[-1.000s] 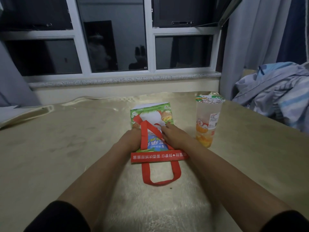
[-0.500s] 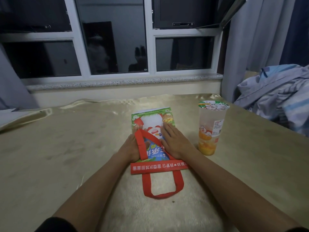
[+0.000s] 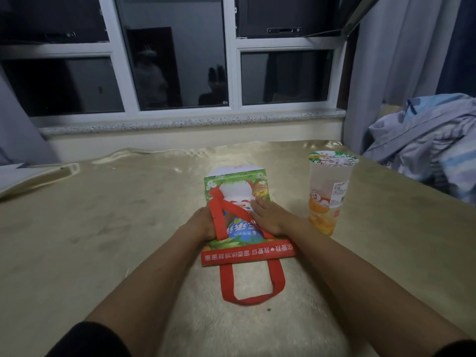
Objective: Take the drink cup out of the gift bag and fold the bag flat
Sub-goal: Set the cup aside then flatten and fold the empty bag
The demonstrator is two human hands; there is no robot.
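Observation:
The green and red gift bag (image 3: 238, 191) lies flat on the beige surface, its red handles (image 3: 253, 292) trailing toward me. My left hand (image 3: 201, 224) rests on the bag's left edge, fingers curled by a red handle strip. My right hand (image 3: 269, 215) lies palm down on the bag's right side with fingers spread. The clear drink cup (image 3: 328, 194), sealed on top and holding orange fruit at its bottom, stands upright just right of the bag, apart from both hands.
A beige cloth-covered table (image 3: 103, 228) runs to the window sill (image 3: 190, 122). A pile of blue and grey bedding (image 3: 432, 140) sits at the right edge. A curtain (image 3: 386, 73) hangs at the back right.
My right hand has slid forward along the bag and flattened on it. The left hand stays at the bag's left edge. The cup has not moved.

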